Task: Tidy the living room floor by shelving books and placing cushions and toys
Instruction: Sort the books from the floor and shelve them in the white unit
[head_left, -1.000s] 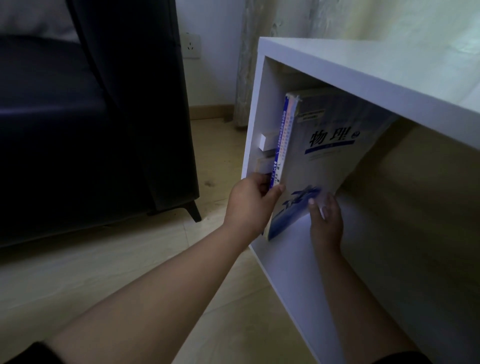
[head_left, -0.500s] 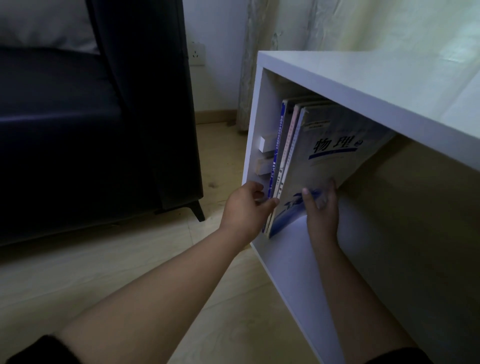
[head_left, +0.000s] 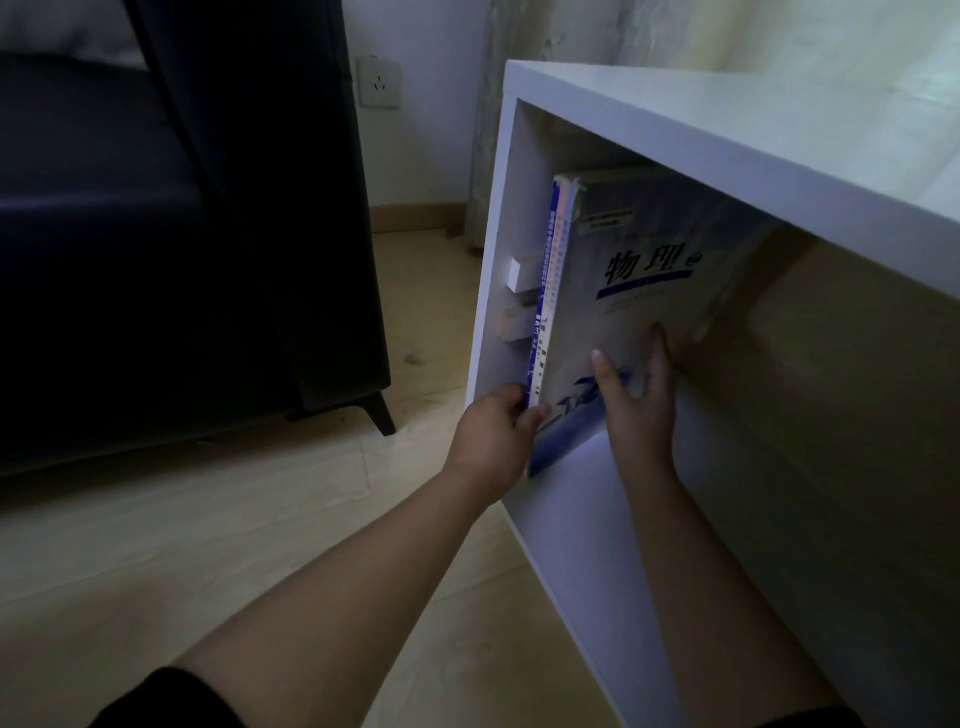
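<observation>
White boxy shelf (head_left: 675, 135), glossy books (head_left: 644, 291), seemingly gripped

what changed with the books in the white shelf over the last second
The pale blue-and-white textbooks fanned apart half a second ago and are now squared together again, leaning against the left wall of the white open shelf unit. The right hand slid slightly higher on the front cover. The left hand still pinches the spines' lower edge.

"物理" on front cover of book (head_left: 644, 291); spine txt illegible.
</observation>
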